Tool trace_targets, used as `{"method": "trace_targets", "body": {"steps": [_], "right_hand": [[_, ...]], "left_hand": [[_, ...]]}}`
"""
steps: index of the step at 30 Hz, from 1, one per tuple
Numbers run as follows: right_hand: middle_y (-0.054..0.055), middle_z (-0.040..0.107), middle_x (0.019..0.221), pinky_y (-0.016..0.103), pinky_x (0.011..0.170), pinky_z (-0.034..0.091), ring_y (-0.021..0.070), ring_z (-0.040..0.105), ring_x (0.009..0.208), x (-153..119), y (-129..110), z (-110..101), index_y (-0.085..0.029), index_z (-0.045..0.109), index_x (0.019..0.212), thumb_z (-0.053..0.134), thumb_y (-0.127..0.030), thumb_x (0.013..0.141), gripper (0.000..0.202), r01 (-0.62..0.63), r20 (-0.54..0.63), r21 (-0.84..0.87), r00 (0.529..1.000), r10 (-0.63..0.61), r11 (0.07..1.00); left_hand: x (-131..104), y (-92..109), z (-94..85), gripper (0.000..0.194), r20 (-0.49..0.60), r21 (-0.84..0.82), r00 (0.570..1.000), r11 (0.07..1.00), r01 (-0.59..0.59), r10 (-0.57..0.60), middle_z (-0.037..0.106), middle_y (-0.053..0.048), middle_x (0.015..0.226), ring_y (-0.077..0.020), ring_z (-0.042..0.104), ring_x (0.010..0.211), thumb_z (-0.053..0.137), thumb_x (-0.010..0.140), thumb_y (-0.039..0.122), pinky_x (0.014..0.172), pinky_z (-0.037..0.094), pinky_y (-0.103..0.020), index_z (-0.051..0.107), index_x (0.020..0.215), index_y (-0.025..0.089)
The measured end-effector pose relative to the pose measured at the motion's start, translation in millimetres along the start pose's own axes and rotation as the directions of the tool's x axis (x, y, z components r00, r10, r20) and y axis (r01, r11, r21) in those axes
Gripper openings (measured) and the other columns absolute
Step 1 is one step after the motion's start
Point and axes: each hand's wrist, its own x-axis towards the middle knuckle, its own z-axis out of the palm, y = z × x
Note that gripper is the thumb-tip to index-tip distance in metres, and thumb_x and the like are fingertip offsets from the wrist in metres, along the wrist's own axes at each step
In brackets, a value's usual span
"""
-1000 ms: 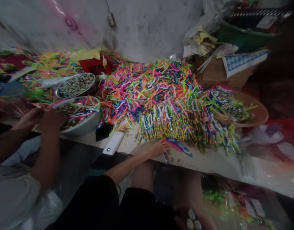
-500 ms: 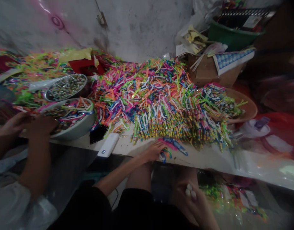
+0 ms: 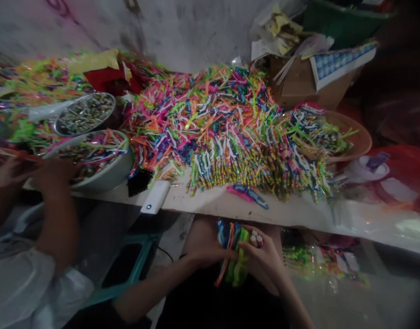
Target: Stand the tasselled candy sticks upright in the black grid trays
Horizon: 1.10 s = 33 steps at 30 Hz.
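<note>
Head view, left hand: this hand (image 3: 215,257) is above the lap, its fingers closed across coloured strips (image 3: 242,244); the fingertips are partly hidden among them.
Coloured strips: blue, orange and yellow-green, held in front of the table edge, reaching above and below the left hand.
Right hand: this hand (image 3: 265,255) has its fingers curled around a few white-ended pieces (image 3: 256,239), round ends upward; its thumb lies against the yellow-green strip.
Stool: teal frame (image 3: 141,258), left of the lap.
Co-worker: blurred hands (image 3: 55,176) beside a pale basin (image 3: 107,183); their grip I cannot tell.
Table edge: on the table (image 3: 206,204) lie a white device (image 3: 155,196) and, well apart, a pink-and-blue piece (image 3: 249,195).
Row: yellow-patterned sticks (image 3: 237,173), side by side.
Behind: a multicoloured heap (image 3: 196,114), with a metal bowl (image 3: 114,119) to its left and an orange basin (image 3: 364,137) to its right.
Back: cardboard box (image 3: 294,87), grey wall (image 3: 196,32).
</note>
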Motion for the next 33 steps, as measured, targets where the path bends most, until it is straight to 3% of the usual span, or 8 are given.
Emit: {"method": "trace_targets", "body": {"steps": [3,6,11,13,18,26,29,33], "right_hand": [[0.002,0.067,0.077,0.025,0.064,0.047,0.0161,0.059,0.069,-11.8,17.2,6.2,-0.016,0.066,0.094,0.073,-0.036,0.066,0.035,-0.111,0.027,0.003,0.993,0.111,0.994],[-0.003,0.058,0.064,0.021,0.055,0.041,0.0114,0.05,0.057,-25.5,31.1,8.3,-0.016,0.064,0.082,0.072,-0.037,0.065,0.029,-0.128,0.026,-0.001,0.991,0.128,0.992],[-0.004,0.05,0.061,0.02,0.053,0.036,0.0101,0.043,0.056,-44.5,38.7,8.7,-0.016,0.06,0.077,0.071,-0.04,0.065,0.029,-0.126,0.031,-0.02,0.991,0.126,0.992],[-0.004,0.049,0.062,0.02,0.053,0.035,0.0102,0.042,0.057,-50.4,38.4,9.3,-0.016,0.06,0.077,0.07,-0.039,0.067,0.027,-0.125,0.044,-0.042,0.991,0.127,0.991],[-0.003,0.051,0.063,0.021,0.053,0.036,0.011,0.044,0.057,-60.2,41.3,12.0,-0.015,0.06,0.077,0.069,-0.039,0.067,0.027,-0.141,-0.003,-0.046,0.99,0.141,0.989],[-0.004,0.048,0.06,0.021,0.052,0.035,0.0105,0.041,0.055,-62.0,47.2,13.0,-0.015,0.059,0.076,0.069,-0.045,0.064,0.034,-0.2,-0.033,-0.004,0.979,0.199,0.98],[-0.004,0.047,0.059,0.021,0.051,0.034,0.0103,0.04,0.055,-60.9,44.6,13.4,-0.016,0.058,0.074,0.071,-0.046,0.062,0.035,-0.207,-0.028,0.013,0.978,0.208,0.978],[-0.004,0.048,0.06,0.021,0.052,0.035,0.0099,0.04,0.055,-60.4,45.6,14.1,-0.016,0.058,0.074,0.071,-0.045,0.063,0.033,-0.201,0.013,0.029,0.98,0.201,0.979]], "left_hand": [[-13.9,-21.8,13.0,0.047,0.108,-0.101,0.984,0.983,0.151,-0.14,0.07,-0.008,0.098,-0.0258,0.062,0.098,0.075,0.063,0.033,0.095,0.043,-0.041,0.065,0.104,0.012],[-24.8,-37.1,22.3,0.041,0.204,-0.15,0.955,0.957,0.247,-0.215,0.07,-0.008,0.095,-0.0232,0.064,0.093,0.074,0.066,0.035,0.096,0.043,-0.041,0.068,0.099,0.012],[-36.6,-48.8,25.8,0.043,0.264,-0.111,0.934,0.955,0.277,-0.24,0.069,-0.006,0.098,-0.0252,0.059,0.104,0.076,0.063,0.041,0.1,0.038,-0.043,0.068,0.096,0.014],[-39.1,-51.7,26.5,0.05,0.225,-0.077,0.95,0.969,0.237,-0.214,0.068,-0.006,0.101,-0.0249,0.058,0.104,0.078,0.062,0.04,0.1,0.038,-0.044,0.065,0.102,0.014],[-46.5,-57.0,33.7,0.059,-0.009,-0.019,0.995,0.995,0.097,-0.098,0.064,-0.006,0.107,-0.0239,0.057,0.104,0.08,0.059,0.042,0.099,0.039,-0.041,0.059,0.108,0.016],[-57.7,-58.9,36.3,0.058,-0.139,-0.092,0.965,0.973,0.211,-0.223,0.064,-0.008,0.115,-0.0282,0.053,0.113,0.056,0.075,0.06,0.102,0.035,-0.044,0.061,0.113,0.017],[-53.4,-53.1,31.9,0.059,-0.128,-0.04,0.976,0.984,0.172,-0.176,0.063,-0.008,0.116,-0.0264,0.053,0.113,0.058,0.076,0.058,0.102,0.035,-0.04,0.059,0.118,0.017],[-43.4,-50.3,20.7,0.053,-0.116,0.047,0.985,0.99,0.135,-0.129,0.066,-0.007,0.098,-0.0214,0.061,0.089,0.058,0.078,0.055,0.087,0.046,-0.036,0.059,0.114,0.015]]}}
